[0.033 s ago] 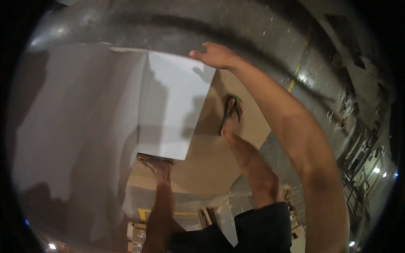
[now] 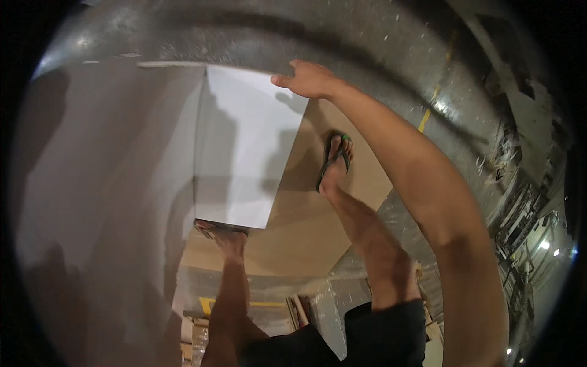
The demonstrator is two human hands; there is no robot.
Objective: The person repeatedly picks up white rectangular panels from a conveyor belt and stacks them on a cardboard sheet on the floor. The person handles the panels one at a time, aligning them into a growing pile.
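Observation:
My right hand grips the top right corner of a large white board, its fingers curled over the far edge. The board stands upright in front of me, and a wider shaded part of it spreads to the left. Its lower corner hangs just above my left foot. My right foot, in a flip-flop, stands on a brown sheet that lies flat on the floor. My left hand is hidden, likely behind the board.
Grey concrete floor with a yellow line runs beyond the brown sheet. Racks and clutter with bright lights stand at the right. Stacked boards and a yellow-marked edge lie near my legs.

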